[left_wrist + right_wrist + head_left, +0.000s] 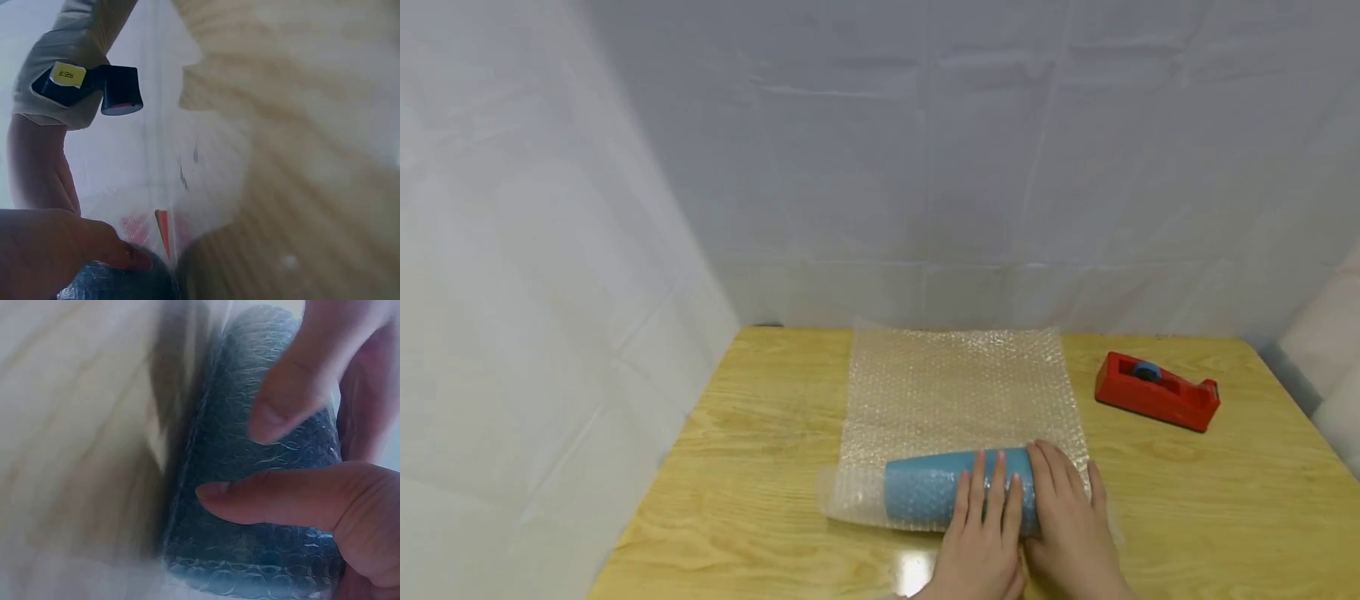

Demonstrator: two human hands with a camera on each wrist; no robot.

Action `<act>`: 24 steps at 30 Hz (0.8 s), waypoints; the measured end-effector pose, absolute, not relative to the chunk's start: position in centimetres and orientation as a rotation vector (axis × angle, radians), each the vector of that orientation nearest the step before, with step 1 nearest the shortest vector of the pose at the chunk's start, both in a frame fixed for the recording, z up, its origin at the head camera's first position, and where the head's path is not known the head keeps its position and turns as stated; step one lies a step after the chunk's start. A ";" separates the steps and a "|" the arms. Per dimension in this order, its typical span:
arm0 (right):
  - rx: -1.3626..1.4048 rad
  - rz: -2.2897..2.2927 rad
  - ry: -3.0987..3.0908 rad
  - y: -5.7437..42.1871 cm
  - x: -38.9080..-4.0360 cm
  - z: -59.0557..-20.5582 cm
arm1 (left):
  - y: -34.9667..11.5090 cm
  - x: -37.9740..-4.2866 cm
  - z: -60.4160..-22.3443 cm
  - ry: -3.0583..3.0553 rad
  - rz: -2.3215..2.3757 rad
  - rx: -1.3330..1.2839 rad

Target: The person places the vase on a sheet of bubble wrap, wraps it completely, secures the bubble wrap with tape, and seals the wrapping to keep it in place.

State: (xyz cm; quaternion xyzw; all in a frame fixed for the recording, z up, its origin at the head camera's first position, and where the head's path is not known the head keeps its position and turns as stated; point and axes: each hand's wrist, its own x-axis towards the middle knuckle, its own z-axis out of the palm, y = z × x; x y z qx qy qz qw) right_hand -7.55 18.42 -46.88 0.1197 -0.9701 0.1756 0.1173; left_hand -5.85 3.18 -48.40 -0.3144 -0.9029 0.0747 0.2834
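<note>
A blue, slightly tapered cylinder [925,487] lies on its side near the table's front, partly rolled in clear bubble wrap [955,383]. My left hand [981,533] holds it near the middle, fingers over the top and thumb on the near side. Beside it, my right hand [1071,517] grips the cylinder's right end. In the right wrist view both thumbs press the wrapped near face [250,544]. The left wrist view shows the left thumb on the wrap. The cylinder's right end is hidden under the right hand.
The unrolled bubble wrap stretches flat to the table's back edge. A red tape dispenser [1157,396] with a blue-cored roll stands at the back right of the wooden table [737,467]. White sheeting [880,167] hangs behind and at the sides.
</note>
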 end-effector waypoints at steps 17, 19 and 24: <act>0.395 0.469 -2.845 18.7 -9.3 -46.3 | 4.8 -7.7 -48.1 -2.332 0.171 -0.669; 0.413 0.463 -2.846 18.9 -9.6 -46.1 | 5.2 -8.2 -48.2 -2.270 0.170 -0.623; 0.448 0.473 -2.851 19.0 -10.2 -45.8 | 5.8 -9.0 -48.2 -2.308 0.263 -0.561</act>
